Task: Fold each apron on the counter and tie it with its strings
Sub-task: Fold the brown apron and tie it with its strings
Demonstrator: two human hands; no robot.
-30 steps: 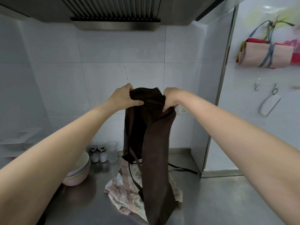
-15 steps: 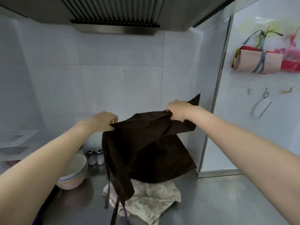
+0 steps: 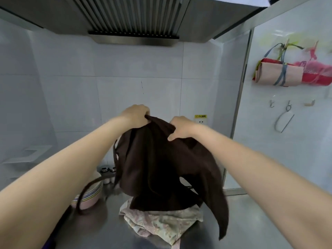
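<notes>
A dark brown apron [image 3: 161,169] hangs in the air above the steel counter [image 3: 251,221], bunched and draped. My left hand [image 3: 136,115] grips its top edge on the left. My right hand [image 3: 181,127] grips the cloth close beside it on the right. The apron's strings [image 3: 86,191] swing out in a loop to the left, over the bowls. A pale flowered apron [image 3: 161,223] lies crumpled on the counter beneath the brown one.
A stack of pastel bowls [image 3: 91,196] stands at the left, with small shaker jars [image 3: 106,170] behind it by the tiled wall. Folded, tied aprons [image 3: 280,74] hang on the right wall above hooks. An extractor hood [image 3: 133,24] is overhead.
My hands were spread apart holding the brown apron stretched wide; they have come together, so the cloth now bunches and hangs. The strings have swung out to the left.
</notes>
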